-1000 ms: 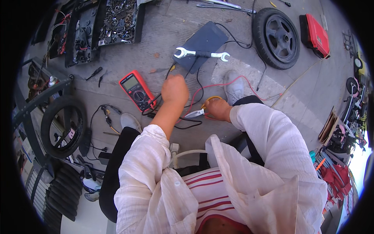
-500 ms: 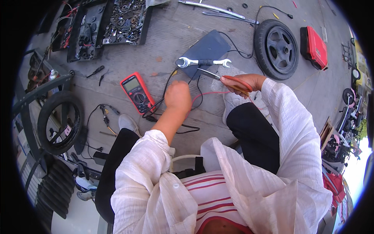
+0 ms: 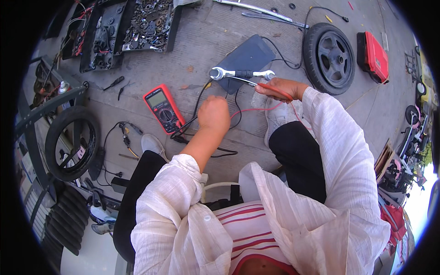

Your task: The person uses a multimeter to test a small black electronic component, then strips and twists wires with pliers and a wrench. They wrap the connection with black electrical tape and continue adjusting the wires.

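My right hand [image 3: 293, 88] grips orange-handled scissors [image 3: 279, 91], whose blades point left, just below a double-ended wrench [image 3: 242, 74] with dark tape round its middle. The wrench lies across a flat dark grey box [image 3: 245, 55]; in this view the blades partly overlap it. My left hand [image 3: 214, 112] is closed in a fist left of the scissors, and its fingers hide what they hold. A thin dark wire shows just above that fist. To its left lies a red multimeter [image 3: 163, 110], with black leads and a pink-red wire [image 3: 256, 110] running nearby.
A wheel with a tyre [image 3: 329, 58] and a red case [image 3: 373, 57] lie at the far right. Trays of loose hardware [image 3: 149, 25] stand at the far left. A bare tyre [image 3: 51, 137] leans on a metal frame at left; my shoes flank the work area.
My right hand has moved up slightly, carrying the scissors closer to the wrench. Their handles, spread earlier, now look closer together. My left fist stays about where it was.
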A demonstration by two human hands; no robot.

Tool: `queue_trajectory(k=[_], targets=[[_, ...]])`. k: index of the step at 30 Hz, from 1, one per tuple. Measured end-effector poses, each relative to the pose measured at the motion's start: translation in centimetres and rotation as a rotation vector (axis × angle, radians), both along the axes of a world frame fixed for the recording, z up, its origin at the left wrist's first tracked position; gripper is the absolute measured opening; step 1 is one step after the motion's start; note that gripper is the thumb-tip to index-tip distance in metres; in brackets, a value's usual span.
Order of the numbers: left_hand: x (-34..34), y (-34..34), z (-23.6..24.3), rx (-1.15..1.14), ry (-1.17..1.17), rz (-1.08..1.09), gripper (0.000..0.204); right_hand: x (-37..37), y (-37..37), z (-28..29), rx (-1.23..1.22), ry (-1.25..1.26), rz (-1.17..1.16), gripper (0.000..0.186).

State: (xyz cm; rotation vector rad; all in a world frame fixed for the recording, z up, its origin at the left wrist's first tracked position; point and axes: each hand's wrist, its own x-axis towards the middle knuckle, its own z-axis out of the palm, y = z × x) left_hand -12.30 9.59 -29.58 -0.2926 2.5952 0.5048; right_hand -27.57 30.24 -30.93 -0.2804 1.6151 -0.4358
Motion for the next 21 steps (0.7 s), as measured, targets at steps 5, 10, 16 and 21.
queue_trajectory(k=[5, 10, 16, 21], targets=[[0.6, -0.9, 0.5, 0.070, 0.017, 0.076, 0.011, 1.5, -0.1, 1.1, -0.050, 0.074, 0.044, 0.082], [-0.3, -6.0, 7.0, 0.557, -0.004, 0.365, 0.018, 9.9, 2.1, -0.5, -0.198, 0.249, 0.236, 0.065], [3.7, -10.7, 19.4, 0.901, 0.113, 0.438, 0.010, 13.1, -3.2, 8.0, -0.541, 0.709, 0.234, 0.039], [8.0, -9.8, 30.2, 1.049, 0.328, 0.375, 0.012, 13.8, -10.7, 25.9, -1.224, 0.867, -0.209, 0.035]])
